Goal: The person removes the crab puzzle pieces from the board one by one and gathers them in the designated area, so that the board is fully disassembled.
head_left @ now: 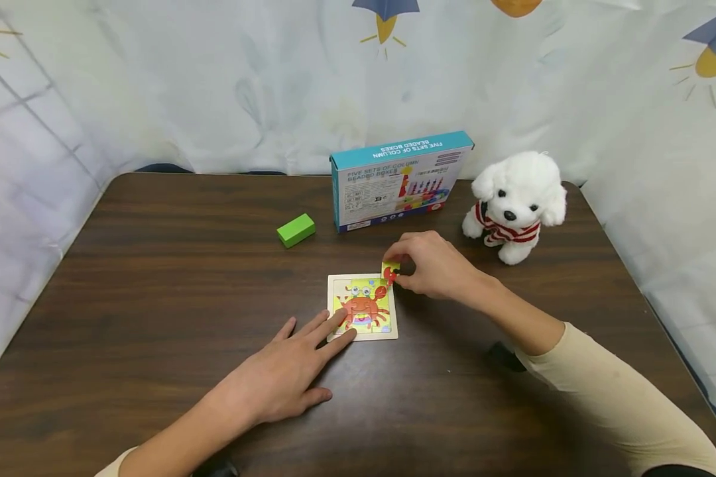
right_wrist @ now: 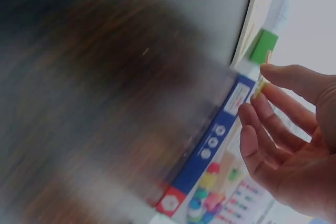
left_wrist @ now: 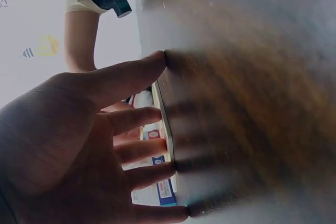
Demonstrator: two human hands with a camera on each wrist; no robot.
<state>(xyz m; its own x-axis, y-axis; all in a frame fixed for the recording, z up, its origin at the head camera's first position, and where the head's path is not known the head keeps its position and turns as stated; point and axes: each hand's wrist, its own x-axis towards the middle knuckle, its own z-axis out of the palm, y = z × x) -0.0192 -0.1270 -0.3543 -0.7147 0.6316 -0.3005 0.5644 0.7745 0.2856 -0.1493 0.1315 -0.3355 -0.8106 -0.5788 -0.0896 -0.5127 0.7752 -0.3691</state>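
Dark wood-grain table (head_left: 155,278) with slight sheen, fluffy plush dog (head_left: 516,202), glossy cardboard box (head_left: 396,182)

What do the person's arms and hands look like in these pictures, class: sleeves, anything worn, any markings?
Both hands, the left hand and the right hand, are bare: no gloves, rings or markings show. Each arm wears a cream long sleeve pushed back from the wrist. A dark wrist camera is strapped over the right sleeve's cuff.
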